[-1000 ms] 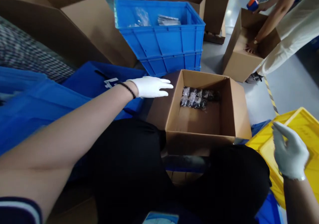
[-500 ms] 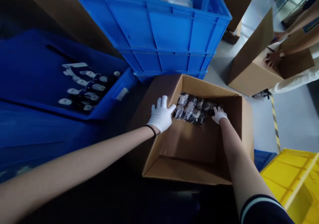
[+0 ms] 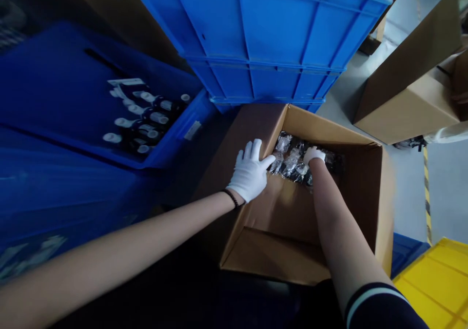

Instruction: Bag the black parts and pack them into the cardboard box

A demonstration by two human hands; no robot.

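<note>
A deep cardboard box (image 3: 274, 261) stands open in front of me. Along its far side lie several dark items in clear plastic wrap (image 3: 291, 161), packed in rows. What the items are I cannot make out. My left hand (image 3: 250, 170), in a white glove, lies against the box's left wall with fingers spread and the thumb over the rim. Inside the box, my right hand (image 3: 313, 155), also white-gloved, reaches down onto the wrapped items near the middle of the rows. Its fingertips are hidden among them.
Stacked blue crates (image 3: 266, 36) rise just behind the box. At left, a blue bin (image 3: 149, 161) holds several dark, white-capped items (image 3: 137, 109). Another cardboard box (image 3: 405, 109) stands on the floor to the right, a person partly visible beside it. A yellow crate (image 3: 438, 275) is at lower right.
My right hand has shifted left across the wrapped items, from the right end of the rows towards their middle. My left hand stays at the box's left rim. The view has shifted slightly.
</note>
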